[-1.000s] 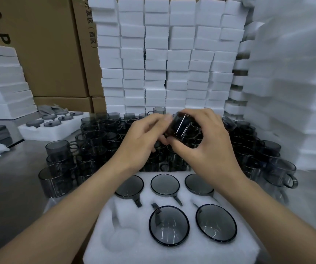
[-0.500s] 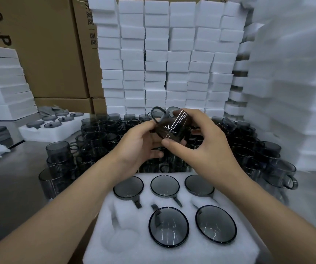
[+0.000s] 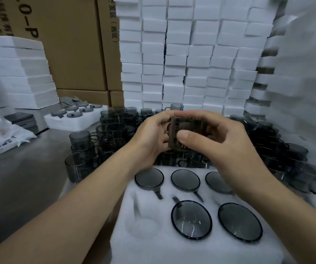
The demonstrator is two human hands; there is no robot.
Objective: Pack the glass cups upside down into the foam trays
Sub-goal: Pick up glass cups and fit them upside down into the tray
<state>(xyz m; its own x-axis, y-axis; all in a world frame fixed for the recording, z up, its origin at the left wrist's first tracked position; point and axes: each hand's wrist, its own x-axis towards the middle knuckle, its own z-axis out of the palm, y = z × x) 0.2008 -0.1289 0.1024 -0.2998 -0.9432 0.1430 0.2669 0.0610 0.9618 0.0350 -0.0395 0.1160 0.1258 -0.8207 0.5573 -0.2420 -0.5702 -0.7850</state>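
Observation:
A smoky grey glass cup (image 3: 188, 133) is held between both hands above the far edge of the white foam tray (image 3: 153, 246). My left hand (image 3: 151, 138) grips its left side and my right hand (image 3: 223, 141) wraps its right side, thumb across the front. The tray holds several cups upside down, among them one at the near middle (image 3: 191, 219) and one at the near right (image 3: 240, 221). The tray's near-left pocket (image 3: 142, 223) is empty. A crowd of loose grey cups (image 3: 96, 147) stands behind the tray.
Stacked white foam trays (image 3: 191, 60) form a wall behind and to the right. Cardboard boxes (image 3: 71, 44) stand at the back left. Another filled foam tray (image 3: 73, 121) and a white bag (image 3: 3, 138) lie on the metal table (image 3: 29, 178) at left.
The cup has been turned in my hands and lowered slightly; its side now faces me, with my right thumb across the front. The tray's contents are unchanged.

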